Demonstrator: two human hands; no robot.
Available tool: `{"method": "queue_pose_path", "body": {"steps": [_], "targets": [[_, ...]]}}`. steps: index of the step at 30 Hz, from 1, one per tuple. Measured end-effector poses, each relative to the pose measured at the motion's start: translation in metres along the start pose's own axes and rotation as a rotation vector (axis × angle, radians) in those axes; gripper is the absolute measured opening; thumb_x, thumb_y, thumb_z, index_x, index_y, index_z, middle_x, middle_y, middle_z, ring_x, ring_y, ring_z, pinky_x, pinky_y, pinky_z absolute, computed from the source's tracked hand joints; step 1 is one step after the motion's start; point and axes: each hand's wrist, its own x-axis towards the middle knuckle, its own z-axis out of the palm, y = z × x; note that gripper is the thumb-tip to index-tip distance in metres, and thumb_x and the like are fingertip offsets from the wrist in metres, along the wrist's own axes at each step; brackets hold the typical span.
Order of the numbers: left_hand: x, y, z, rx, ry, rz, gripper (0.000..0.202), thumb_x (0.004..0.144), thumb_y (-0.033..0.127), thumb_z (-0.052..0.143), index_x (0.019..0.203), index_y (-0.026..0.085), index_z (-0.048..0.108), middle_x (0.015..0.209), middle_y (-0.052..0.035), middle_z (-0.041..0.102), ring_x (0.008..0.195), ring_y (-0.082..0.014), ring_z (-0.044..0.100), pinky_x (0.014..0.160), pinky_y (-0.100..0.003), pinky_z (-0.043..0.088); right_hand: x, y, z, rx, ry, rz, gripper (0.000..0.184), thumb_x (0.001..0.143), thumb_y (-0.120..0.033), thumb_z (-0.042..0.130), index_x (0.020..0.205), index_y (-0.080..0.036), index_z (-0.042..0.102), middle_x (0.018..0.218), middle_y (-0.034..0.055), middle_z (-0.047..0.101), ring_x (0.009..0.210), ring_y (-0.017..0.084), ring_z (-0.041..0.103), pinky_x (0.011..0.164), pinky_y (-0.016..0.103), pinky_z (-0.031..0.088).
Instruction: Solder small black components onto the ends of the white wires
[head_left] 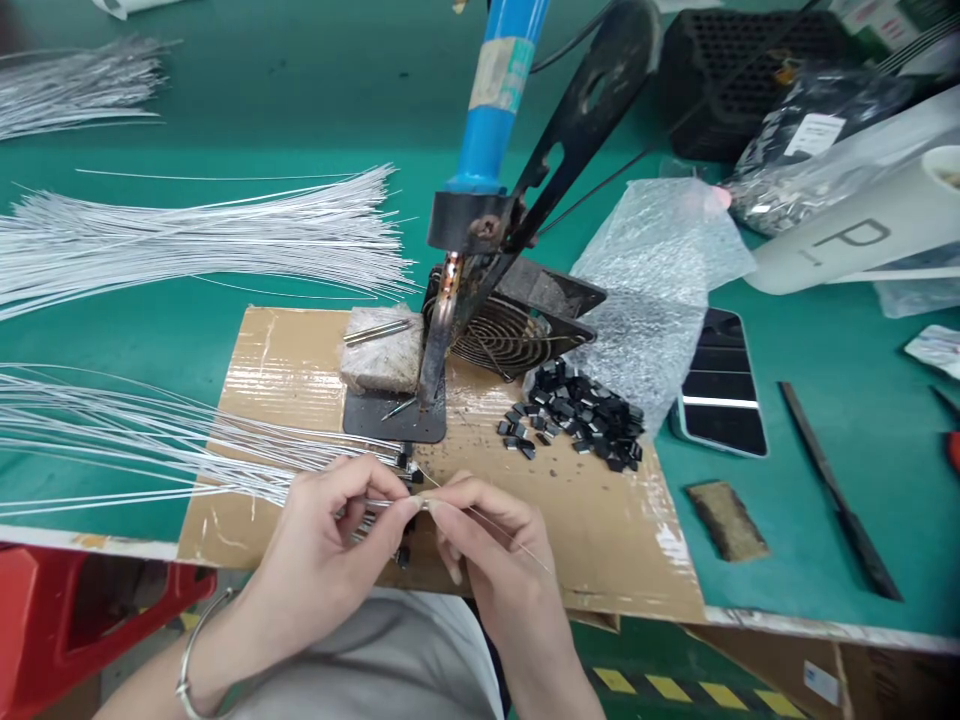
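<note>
My left hand is pinched over the cardboard, thumb and index fingertip on the end of a thin wire. My right hand meets it fingertip to fingertip, closed on a fine silvery strand that trails across its fingers. What lies exactly between the fingertips is too small to make out. Beside and partly under my left hand lie white wires with small black tips. Just beyond my hands, a blue-handled soldering iron hangs tip down in a black bracket above a dark pad.
Cardboard covers the bench front. A block carries metal rods. Behind are a fan and bubble wrap. Small black pieces are heaped right, near a phone, sponge and file. A wire bundle lies left.
</note>
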Motion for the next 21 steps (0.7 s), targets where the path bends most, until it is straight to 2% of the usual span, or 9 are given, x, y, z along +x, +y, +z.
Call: {"method": "queue_pose_path", "body": {"steps": [6,12,16,21], "targets": [[0.002,0.002,-0.001,-0.027,-0.016,-0.005,0.02,0.099,0.027,0.061,0.082,0.019,0.07,0.07,-0.0006,0.064,0.062,-0.0134,0.047,0.054,-0.025,0.034,0.002,-0.004,-0.004,-0.014,-0.042,0.053,0.02,0.08,-0.04,0.087,0.076,-0.022,0.084,0.062,-0.0028,0.055,0.05,0.007,0.044,0.045,0.022,0.028],[0.003,0.002,0.0,-0.032,0.022,-0.01,0.02,0.099,0.027,0.061,0.081,0.019,0.068,0.065,0.0023,0.058,0.056,-0.0114,0.041,0.05,-0.023,0.032,0.006,0.01,-0.007,0.061,-0.1,-0.026,0.023,0.087,-0.046,0.08,0.09,-0.024,0.088,0.066,-0.0011,0.06,0.046,0.008,0.044,0.038,0.021,0.033],[0.002,0.002,0.0,-0.057,-0.006,-0.037,0.022,0.099,0.029,0.061,0.081,0.019,0.068,0.064,0.0018,0.058,0.055,-0.0117,0.041,0.05,-0.023,0.032,0.002,0.009,-0.006,-0.016,-0.04,-0.101,0.021,0.09,-0.043,0.079,0.094,-0.025,0.088,0.072,0.001,0.064,0.051,0.009,0.051,0.044,0.022,0.04],[0.003,0.002,-0.001,-0.105,-0.028,-0.064,0.021,0.098,0.031,0.062,0.081,0.019,0.067,0.067,0.0005,0.061,0.057,-0.0126,0.045,0.052,-0.025,0.032,-0.003,0.002,-0.002,-0.092,0.015,-0.152,0.02,0.091,-0.041,0.078,0.091,-0.024,0.088,0.073,0.0024,0.065,0.055,0.01,0.054,0.048,0.024,0.04]]}}
